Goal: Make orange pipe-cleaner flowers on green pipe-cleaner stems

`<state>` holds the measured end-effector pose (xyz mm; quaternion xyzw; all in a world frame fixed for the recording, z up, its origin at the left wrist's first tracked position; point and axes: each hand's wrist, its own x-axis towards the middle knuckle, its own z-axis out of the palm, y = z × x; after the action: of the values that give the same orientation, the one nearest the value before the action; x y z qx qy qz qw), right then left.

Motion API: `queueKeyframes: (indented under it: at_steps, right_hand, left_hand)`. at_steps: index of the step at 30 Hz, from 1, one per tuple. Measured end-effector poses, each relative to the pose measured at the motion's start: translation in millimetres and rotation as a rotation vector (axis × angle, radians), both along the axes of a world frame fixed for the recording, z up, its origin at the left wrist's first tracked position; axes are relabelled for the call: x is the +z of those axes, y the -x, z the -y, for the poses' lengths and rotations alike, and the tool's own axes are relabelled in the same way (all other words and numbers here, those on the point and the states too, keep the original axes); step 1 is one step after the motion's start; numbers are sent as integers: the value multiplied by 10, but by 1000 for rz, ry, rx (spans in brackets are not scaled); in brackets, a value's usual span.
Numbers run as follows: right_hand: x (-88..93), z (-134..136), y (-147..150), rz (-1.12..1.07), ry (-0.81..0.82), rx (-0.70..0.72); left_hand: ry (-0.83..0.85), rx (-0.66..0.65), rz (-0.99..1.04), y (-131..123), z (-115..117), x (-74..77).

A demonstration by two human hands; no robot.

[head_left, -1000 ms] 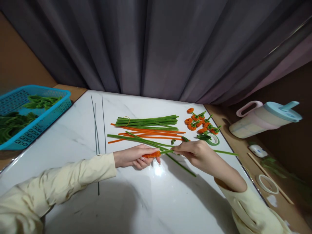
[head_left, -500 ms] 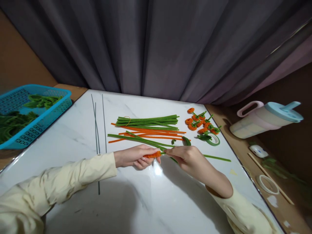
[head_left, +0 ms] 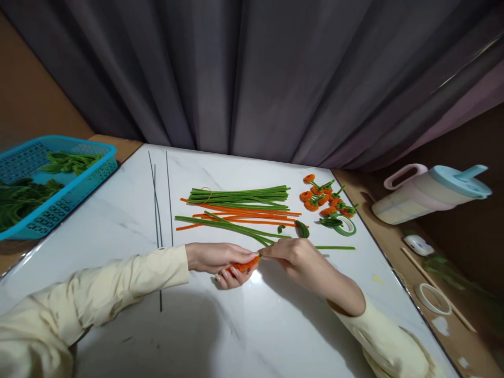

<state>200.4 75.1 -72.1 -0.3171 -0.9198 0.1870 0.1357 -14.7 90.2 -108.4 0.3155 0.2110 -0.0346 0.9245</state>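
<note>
My left hand (head_left: 220, 260) is closed around a small orange pipe-cleaner coil (head_left: 244, 266) just above the white marble table (head_left: 236, 325). My right hand (head_left: 293, 255) pinches a long green pipe cleaner (head_left: 334, 248) right at the coil's end; the stem trails to the right on the table. Both hands meet near the table's middle. Behind them lie a bundle of green pipe cleaners (head_left: 240, 195) and several orange pipe cleaners (head_left: 244, 214).
Several finished orange coils with green stems (head_left: 325, 199) and a green tape roll (head_left: 345, 226) lie at the back right. Thin dark wires (head_left: 159, 210) lie left. A blue basket of green pieces (head_left: 43, 184) stands far left. A lidded jug (head_left: 429, 191) is at the right.
My right hand has moved left along the green pipe cleaner up to the orange coil, and the stem's free end has drawn in leftward. My left hand tilted slightly down.
</note>
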Motion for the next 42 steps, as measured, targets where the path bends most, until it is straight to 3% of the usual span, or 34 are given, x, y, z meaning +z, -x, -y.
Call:
queueKeyframes:
  at_steps: [5,10,13,20,24,29,36,42]
  right_hand:
    - [-14,39,61,36,-19,-15]
    - [125,-12,5,1,-205,-29]
    - [233,-29,-53,-55,-283,-37]
    - [533,-59,-348,-85,-468,-91]
    - [736,-27,-519,-67,-562,-111]
    - [854,-26,-665,-126,-599,-127]
    - [896,-54,-863,-135,-675,-184]
    - [902,-22,-828,-131,-648,-132]
  left_hand:
    - [6,29,10,-6,1,-38]
    - [-95,151,115,-28,-55,-7]
    - [-113,202,134,-44,-77,167]
    - [-277,246,51,-100,-2,758]
    - [-377,248,20,-206,-21,946]
    - [-325,144,101,-449,-100,1040]
    - [-363,253,78,-569,-65,1159]
    - [-322,305,82,-558,-70,1120]
